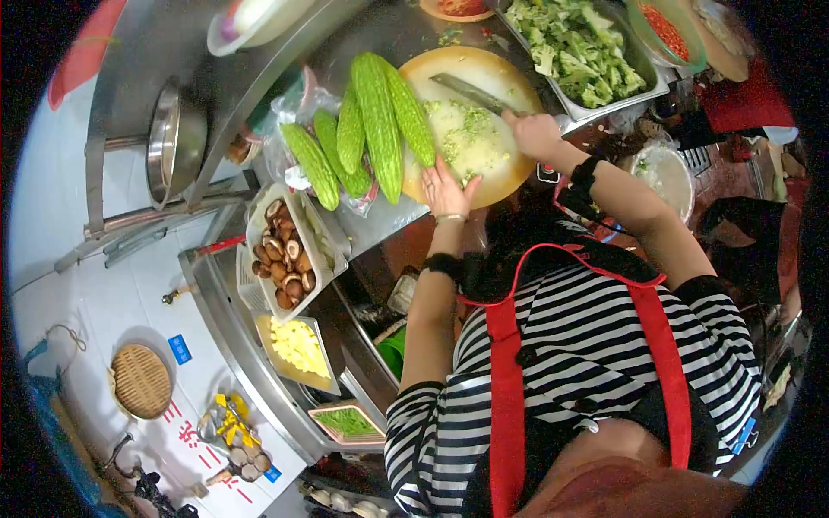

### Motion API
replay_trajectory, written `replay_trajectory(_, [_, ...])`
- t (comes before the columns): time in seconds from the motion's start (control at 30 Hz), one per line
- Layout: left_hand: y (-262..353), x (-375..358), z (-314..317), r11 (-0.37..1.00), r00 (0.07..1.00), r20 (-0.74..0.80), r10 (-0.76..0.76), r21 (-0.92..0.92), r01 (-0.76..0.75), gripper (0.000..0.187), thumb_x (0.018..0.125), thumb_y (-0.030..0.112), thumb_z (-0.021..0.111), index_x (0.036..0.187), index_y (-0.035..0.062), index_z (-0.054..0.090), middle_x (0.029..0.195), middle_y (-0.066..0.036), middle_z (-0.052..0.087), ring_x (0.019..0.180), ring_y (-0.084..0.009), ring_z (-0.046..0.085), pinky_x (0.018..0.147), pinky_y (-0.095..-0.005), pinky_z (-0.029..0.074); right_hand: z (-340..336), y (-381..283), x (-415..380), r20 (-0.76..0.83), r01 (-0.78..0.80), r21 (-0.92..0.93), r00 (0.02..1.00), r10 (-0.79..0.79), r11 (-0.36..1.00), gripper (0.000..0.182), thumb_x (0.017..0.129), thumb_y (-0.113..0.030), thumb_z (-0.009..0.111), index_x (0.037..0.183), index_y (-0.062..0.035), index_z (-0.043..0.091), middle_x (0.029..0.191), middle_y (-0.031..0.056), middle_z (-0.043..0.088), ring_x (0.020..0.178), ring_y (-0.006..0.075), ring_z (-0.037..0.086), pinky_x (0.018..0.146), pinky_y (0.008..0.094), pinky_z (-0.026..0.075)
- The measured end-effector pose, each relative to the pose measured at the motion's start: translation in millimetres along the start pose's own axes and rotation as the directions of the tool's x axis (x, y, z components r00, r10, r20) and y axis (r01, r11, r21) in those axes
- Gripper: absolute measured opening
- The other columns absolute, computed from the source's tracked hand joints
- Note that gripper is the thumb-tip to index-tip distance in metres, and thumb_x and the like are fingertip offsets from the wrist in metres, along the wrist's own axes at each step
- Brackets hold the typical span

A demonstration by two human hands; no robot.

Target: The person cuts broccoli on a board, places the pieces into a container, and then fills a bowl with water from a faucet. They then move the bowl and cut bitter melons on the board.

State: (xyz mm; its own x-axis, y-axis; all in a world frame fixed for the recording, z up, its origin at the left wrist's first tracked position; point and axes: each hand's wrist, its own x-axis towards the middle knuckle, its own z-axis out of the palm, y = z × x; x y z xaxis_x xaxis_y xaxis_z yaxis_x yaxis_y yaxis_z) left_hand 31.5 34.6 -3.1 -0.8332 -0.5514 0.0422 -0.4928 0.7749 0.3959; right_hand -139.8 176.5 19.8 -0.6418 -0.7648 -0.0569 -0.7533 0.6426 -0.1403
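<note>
On a round cutting board (505, 73) lie scattered bits of chopped green vegetable (471, 134). My right hand (531, 134) is wrapped round the handle of a knife (471, 92), whose blade lies over the board's upper part. At the board's left edge, my left hand (446, 188) has its fingers spread and touches the board beside the tip of the nearest bitter melon (410, 112). Several more bitter melons (376, 121) lie left of the board, some on clear plastic bags (298, 108).
A metal tray of chopped greens (587, 60) and a bowl of chopped red pepper (665, 34) stand at the upper right. Left of the counter are a container of mushrooms (282, 259), a tray of yellow pieces (300, 348) and a basket of green strips (345, 421).
</note>
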Motion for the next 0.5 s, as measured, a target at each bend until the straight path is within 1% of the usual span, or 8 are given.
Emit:
replay_trajectory(0.07, [-6.6, 11.2, 3.8, 0.999, 1.0, -0.009, 0.021, 0.039, -0.021, 0.092, 0.064, 0.052, 0.063, 0.127, -0.0035, 0.025, 0.118, -0.028, 0.038, 0.118, -0.0445, 0.026, 0.101, -0.048, 0.017, 5.7, -9.1, -2.1, -0.036, 0.147, -0.028, 0.988, -0.148, 0.989, 0.036, 0.076, -0.013, 0.043, 0.111, -0.0055, 0.042, 0.063, 0.0106, 0.061, 0.056, 0.0278, 0.06, 0.048, 0.0374, 0.046])
replay_trajectory(0.13, [-13.2, 20.0, 3.9, 1.0, 1.0, 0.016, -0.017, 0.01, 0.017, 0.083, 0.069, 0.053, 0.057, 0.124, -0.0049, 0.032, 0.116, -0.03, 0.041, 0.115, -0.0449, 0.029, 0.101, -0.0486, 0.016, 0.7, -14.4, -9.1, -0.023, 0.179, -0.058, 0.983, -0.181, 0.982, 0.039, 0.075, -0.012, 0.044, 0.113, -0.0058, 0.041, 0.062, 0.0099, 0.06, 0.056, 0.0283, 0.06, 0.048, 0.0384, 0.046])
replay_trajectory(0.27, [-30.1, 37.2, 8.4, 0.996, 0.995, 0.072, -0.073, -0.05, 0.077, 0.067, 0.078, 0.049, 0.048, 0.118, -0.0046, 0.04, 0.11, -0.03, 0.046, 0.112, -0.0427, 0.035, 0.101, -0.0483, 0.017, -8.4, -4.8, -26.8, 0.146, 0.258, 0.007, 0.956, -0.256, 0.966, 0.039, 0.074, -0.012, 0.046, 0.113, -0.0093, 0.042, 0.061, 0.0107, 0.059, 0.056, 0.0287, 0.059, 0.047, 0.0396, 0.045])
replay_trajectory(0.3, [-37.3, 41.6, 19.5, 0.984, 0.995, -0.034, -0.097, -0.154, 0.091, 0.06, 0.081, 0.045, 0.044, 0.116, -0.0042, 0.043, 0.108, -0.028, 0.049, 0.111, -0.0412, 0.037, 0.1, -0.048, 0.018, -10.1, 2.1, -30.6, 0.176, 0.29, 0.039, 0.94, -0.292, 0.956, 0.039, 0.074, -0.013, 0.047, 0.112, -0.0106, 0.042, 0.061, 0.0113, 0.059, 0.057, 0.0289, 0.059, 0.047, 0.04, 0.045])
replay_trajectory(0.37, [-37.0, 49.9, 22.1, 0.962, 0.984, -0.13, -0.121, -0.26, 0.084, 0.053, 0.085, 0.04, 0.039, 0.113, -0.0039, 0.046, 0.107, -0.026, 0.051, 0.109, -0.0396, 0.04, 0.099, -0.0477, 0.019, -10.3, 13.4, -44.9, 0.097, 0.253, 0.041, 0.962, -0.256, 0.967, 0.038, 0.074, -0.012, 0.047, 0.112, -0.0113, 0.042, 0.061, 0.012, 0.058, 0.056, 0.0291, 0.059, 0.047, 0.0402, 0.045])
replay_trajectory(0.43, [-27.5, 56.7, 15.7, 0.745, 0.94, 0.039, -0.339, -0.6, 0.293, 0.048, 0.087, 0.035, 0.036, 0.116, -0.0011, 0.045, 0.106, -0.023, 0.053, 0.105, -0.038, 0.044, 0.096, -0.0479, 0.023, -12.6, 14.9, -50.4, 0.026, 0.215, 0.046, 0.976, -0.216, 0.976, 0.038, 0.074, -0.012, 0.047, 0.112, -0.0121, 0.041, 0.061, 0.0127, 0.058, 0.056, 0.0292, 0.059, 0.046, 0.0403, 0.044])
replay_trajectory(0.47, [-29.9, 61.7, 18.5, 0.745, 0.943, 0.048, -0.331, -0.6, 0.292, 0.048, 0.087, 0.035, 0.036, 0.116, -0.0011, 0.045, 0.106, -0.023, 0.053, 0.105, -0.038, 0.044, 0.096, -0.0479, 0.023, -12.5, 14.0, -51.2, -0.035, 0.046, 0.057, 0.998, -0.044, 0.997, 0.038, 0.074, -0.012, 0.047, 0.112, -0.0113, 0.041, 0.06, 0.0128, 0.057, 0.056, 0.0288, 0.059, 0.045, 0.04, 0.044])
replay_trajectory(0.5, [-32.6, 69.9, 20.7, 0.893, 0.965, -0.136, -0.225, -0.425, 0.149, 0.046, 0.087, 0.035, 0.035, 0.111, -0.0012, 0.049, 0.1, -0.025, 0.054, 0.096, -0.0387, 0.047, 0.089, -0.0473, 0.028, -12.8, 13.2, -51.6, -0.094, -0.122, 0.076, 0.987, 0.129, 0.99, 0.039, 0.073, -0.012, 0.047, 0.112, -0.0106, 0.04, 0.059, 0.0129, 0.057, 0.055, 0.0284, 0.059, 0.044, 0.0398, 0.044])
